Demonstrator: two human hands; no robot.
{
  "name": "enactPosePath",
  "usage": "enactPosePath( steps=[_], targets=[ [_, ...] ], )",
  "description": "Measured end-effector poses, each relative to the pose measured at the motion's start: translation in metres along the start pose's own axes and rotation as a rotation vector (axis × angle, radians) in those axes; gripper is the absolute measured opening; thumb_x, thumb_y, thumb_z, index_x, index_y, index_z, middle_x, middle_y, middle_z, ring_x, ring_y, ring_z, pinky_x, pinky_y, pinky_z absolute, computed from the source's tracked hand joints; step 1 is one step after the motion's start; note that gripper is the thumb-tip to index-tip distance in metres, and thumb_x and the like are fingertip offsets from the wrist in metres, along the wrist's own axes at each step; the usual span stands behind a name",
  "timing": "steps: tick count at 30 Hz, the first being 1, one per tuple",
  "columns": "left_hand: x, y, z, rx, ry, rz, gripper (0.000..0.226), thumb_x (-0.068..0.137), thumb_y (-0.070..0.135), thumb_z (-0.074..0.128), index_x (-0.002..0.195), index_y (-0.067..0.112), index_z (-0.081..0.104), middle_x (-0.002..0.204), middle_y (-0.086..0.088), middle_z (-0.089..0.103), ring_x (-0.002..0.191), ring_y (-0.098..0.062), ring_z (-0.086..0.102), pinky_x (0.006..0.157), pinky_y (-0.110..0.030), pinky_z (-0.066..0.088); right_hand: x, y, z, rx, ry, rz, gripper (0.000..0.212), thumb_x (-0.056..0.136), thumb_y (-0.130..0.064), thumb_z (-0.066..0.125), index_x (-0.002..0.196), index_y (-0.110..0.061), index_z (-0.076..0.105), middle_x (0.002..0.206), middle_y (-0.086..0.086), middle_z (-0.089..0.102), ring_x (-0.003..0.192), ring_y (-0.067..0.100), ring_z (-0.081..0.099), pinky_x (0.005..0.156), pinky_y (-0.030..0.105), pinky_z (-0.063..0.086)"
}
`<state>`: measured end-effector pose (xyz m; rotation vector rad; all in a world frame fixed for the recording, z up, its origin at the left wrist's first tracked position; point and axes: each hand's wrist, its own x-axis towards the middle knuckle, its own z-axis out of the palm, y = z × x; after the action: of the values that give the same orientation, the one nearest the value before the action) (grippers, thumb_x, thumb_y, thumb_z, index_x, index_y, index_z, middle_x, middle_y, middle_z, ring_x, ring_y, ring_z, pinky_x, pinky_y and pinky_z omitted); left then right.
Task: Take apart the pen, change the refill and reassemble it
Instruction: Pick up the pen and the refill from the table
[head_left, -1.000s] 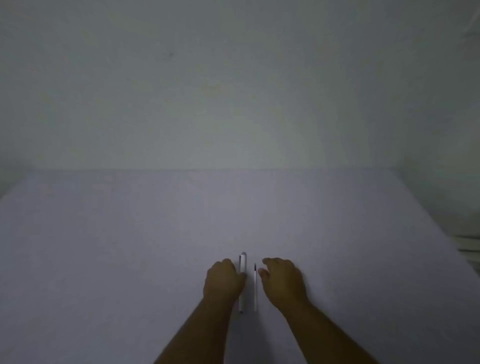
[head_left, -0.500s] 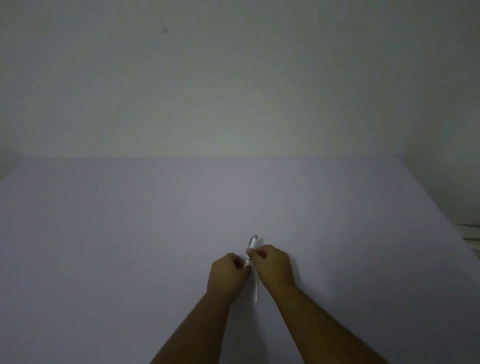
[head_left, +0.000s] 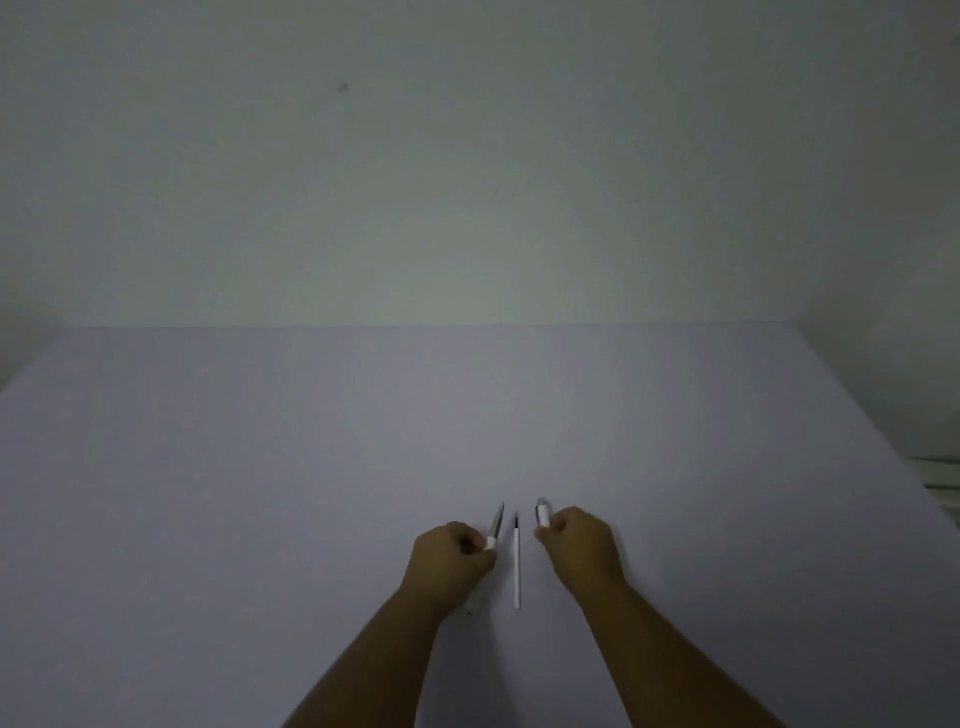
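My left hand (head_left: 451, 564) is closed around the white pen body (head_left: 495, 530), whose grey tapered tip sticks up and away from me. My right hand (head_left: 582, 545) grips the white pen cap (head_left: 543, 513), with its rounded end showing above my fingers. Between the two hands a thin white refill (head_left: 517, 564) with a dark tip lies flat on the table, pointing away from me. Neither hand touches it.
The pale lilac table (head_left: 311, 493) runs back to a plain wall. Its right edge slants down toward me, with a pale object (head_left: 940, 478) just beyond it.
Both hands met at the pen above the refill, then drew apart. The cap went right with my right hand and the pen body stayed in my left.
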<state>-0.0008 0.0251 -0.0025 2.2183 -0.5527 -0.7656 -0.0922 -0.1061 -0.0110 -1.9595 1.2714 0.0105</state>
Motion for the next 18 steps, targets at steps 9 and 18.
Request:
enactPosePath(
  steps=[9,18],
  targets=[
    [-0.005,-0.001,0.004,-0.052,0.036,-0.006,0.013,0.082,0.020,0.065,0.073,0.021,0.056,0.070,0.009,0.056,0.063,-0.007,0.053,0.042,0.001,0.042,-0.002,0.014,0.011,-0.154,0.003,-0.069,0.030,0.081,-0.029,0.066,0.098,-0.005,0.061,0.106,0.014,0.064,0.098,0.030,0.062,0.082,0.037,0.050],
    [-0.007,0.003,0.004,0.020,0.055,0.030,0.012,0.083,0.025,0.065,0.076,0.024,0.055,0.065,0.014,0.054,0.058,0.004,0.049,0.044,-0.005,0.039,-0.003,0.019,0.011,-0.131,-0.008,-0.085,0.032,0.078,-0.028,0.069,0.099,-0.006,0.059,0.107,0.013,0.061,0.099,0.029,0.060,0.083,0.037,0.049]
  ],
)
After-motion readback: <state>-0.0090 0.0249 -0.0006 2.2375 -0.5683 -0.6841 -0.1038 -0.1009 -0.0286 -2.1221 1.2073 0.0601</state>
